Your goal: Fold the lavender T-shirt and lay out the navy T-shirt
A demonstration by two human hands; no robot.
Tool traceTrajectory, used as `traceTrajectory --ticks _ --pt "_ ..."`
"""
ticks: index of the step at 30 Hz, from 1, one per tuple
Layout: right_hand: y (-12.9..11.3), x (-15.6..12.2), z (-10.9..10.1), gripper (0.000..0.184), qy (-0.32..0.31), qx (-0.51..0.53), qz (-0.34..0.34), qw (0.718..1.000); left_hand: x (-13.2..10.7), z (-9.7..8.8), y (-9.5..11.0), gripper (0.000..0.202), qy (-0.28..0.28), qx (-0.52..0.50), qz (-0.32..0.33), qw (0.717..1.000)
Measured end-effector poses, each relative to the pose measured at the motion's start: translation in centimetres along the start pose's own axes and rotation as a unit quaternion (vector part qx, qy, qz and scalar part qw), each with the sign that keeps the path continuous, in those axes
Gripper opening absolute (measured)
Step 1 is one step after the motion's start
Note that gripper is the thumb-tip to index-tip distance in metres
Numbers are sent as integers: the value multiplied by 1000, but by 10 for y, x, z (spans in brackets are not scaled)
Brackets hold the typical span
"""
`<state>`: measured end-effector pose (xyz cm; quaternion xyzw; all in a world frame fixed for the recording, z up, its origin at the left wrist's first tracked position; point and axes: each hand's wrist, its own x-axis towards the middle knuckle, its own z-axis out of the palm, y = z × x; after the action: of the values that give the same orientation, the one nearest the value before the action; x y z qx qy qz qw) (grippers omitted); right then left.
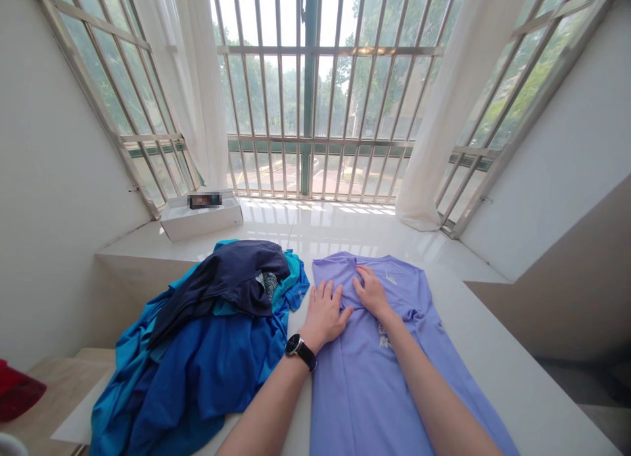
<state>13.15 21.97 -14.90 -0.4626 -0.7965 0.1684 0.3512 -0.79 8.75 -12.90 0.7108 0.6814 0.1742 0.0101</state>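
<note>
A lavender T-shirt (374, 370) lies spread flat on the white table (513, 377), collar end toward the window. My left hand (325, 311), with a black watch on its wrist, rests flat on the shirt's left upper edge, fingers stretched out. My right hand (371, 290) lies on the shirt near the collar, fingers pressing down on the cloth. Both hands are close together, almost touching.
A heap of blue, teal and navy clothes (207, 338) lies left of the shirt and hangs over the table's near edge. A white box (201, 217) sits on the window ledge at the back left. Barred windows with white curtains (438, 127) stand behind.
</note>
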Motion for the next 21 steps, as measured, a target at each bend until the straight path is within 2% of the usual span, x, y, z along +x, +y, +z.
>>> traceTrajectory --ticks 4,8,10,13,16,21 --pt "-2 -2 -1 39 -9 -20 3 1000 5 -2 0 62 -6 -21 -53 998" --pt "-4 -4 -1 39 -15 -36 7 999 19 -6 -4 73 -37 -10 -159 987" --pt "-4 -4 -1 39 -15 -42 9 999 31 -9 -7 78 -51 3 -192 980" --pt "-6 -5 -2 39 -16 -51 10 998 51 -12 -14 78 -58 17 -214 975" --pt "-6 -4 -2 38 -17 -61 13 998 66 -10 -22 71 -40 13 -223 974" --pt "-7 -4 -1 37 -24 -73 17 997 77 0 -33 56 -13 0 -210 978"
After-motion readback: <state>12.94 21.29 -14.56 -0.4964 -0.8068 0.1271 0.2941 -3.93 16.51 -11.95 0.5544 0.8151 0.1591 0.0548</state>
